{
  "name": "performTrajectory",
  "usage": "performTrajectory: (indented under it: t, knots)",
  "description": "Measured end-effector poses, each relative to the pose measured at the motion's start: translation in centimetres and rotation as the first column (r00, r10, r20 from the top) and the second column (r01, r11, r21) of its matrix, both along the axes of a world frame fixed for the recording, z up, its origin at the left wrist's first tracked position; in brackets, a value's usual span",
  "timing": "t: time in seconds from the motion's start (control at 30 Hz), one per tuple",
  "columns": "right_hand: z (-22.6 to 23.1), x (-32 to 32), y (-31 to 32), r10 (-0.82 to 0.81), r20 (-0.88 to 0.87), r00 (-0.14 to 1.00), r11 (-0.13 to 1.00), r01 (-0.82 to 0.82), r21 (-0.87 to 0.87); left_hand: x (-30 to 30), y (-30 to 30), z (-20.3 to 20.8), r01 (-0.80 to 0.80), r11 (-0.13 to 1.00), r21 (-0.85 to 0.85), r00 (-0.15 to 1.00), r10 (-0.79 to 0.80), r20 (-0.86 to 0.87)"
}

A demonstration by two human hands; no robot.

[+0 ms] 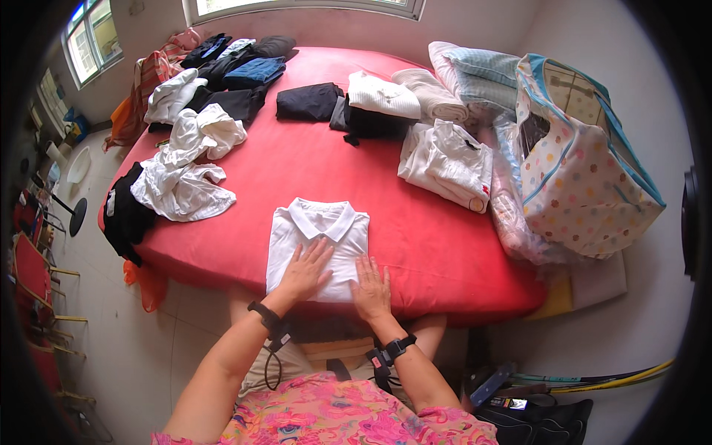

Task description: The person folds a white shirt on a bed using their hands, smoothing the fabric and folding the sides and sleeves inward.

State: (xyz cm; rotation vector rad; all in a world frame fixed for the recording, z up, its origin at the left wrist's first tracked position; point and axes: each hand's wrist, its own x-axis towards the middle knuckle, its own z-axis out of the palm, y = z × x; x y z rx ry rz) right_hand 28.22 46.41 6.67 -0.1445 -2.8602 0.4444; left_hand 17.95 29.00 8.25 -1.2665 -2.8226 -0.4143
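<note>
White folded shirt (319, 241), left hand (305, 271), right hand (371, 288) flat

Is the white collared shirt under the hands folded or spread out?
Folded: the white shirt forms a neat rectangle, collar on top, sleeves hidden.

Folded polo shirt (317, 241): white. Bed cover (311, 167): plain red. Crumpled garments (185, 159) at left: white. Folded pile (308, 101) near centre: black. Large bag (582, 174): cream with multicoloured polka dots, teal trim. Person's top (334, 415): pink floral print. Wrist straps (265, 315): black.
</note>
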Motion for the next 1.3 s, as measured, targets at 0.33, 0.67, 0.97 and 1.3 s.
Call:
performTrajectory:
  t: [0.33, 0.67, 0.97, 1.3]
  knots:
    - [0.6, -6.5, -0.8, -0.003, 0.053, 0.999, 0.998, -0.001, 0.067, -0.2, -0.2, -0.6, 0.000, 1.000, -0.015, 1.000, 0.000, 0.016]
    - [0.9, -6.2, -0.1, -0.032, 0.009, 0.999, 0.997, 0.032, 0.068, -1.7, -3.9, 1.7, 0.028, 0.960, 0.278, 0.974, -0.088, 0.207]
    - [-0.1, -8.1, -3.3, -0.020, -0.005, 1.000, 0.999, 0.021, 0.050, -5.2, -4.7, -0.4, -0.276, 0.961, -0.021, 0.960, 0.277, 0.045]
    - [-0.6, -9.1, -3.6, -0.078, 0.000, 0.997, 0.990, 0.078, 0.114, -6.5, -3.8, -1.2, -0.302, 0.953, -0.008, 0.951, 0.302, 0.069]
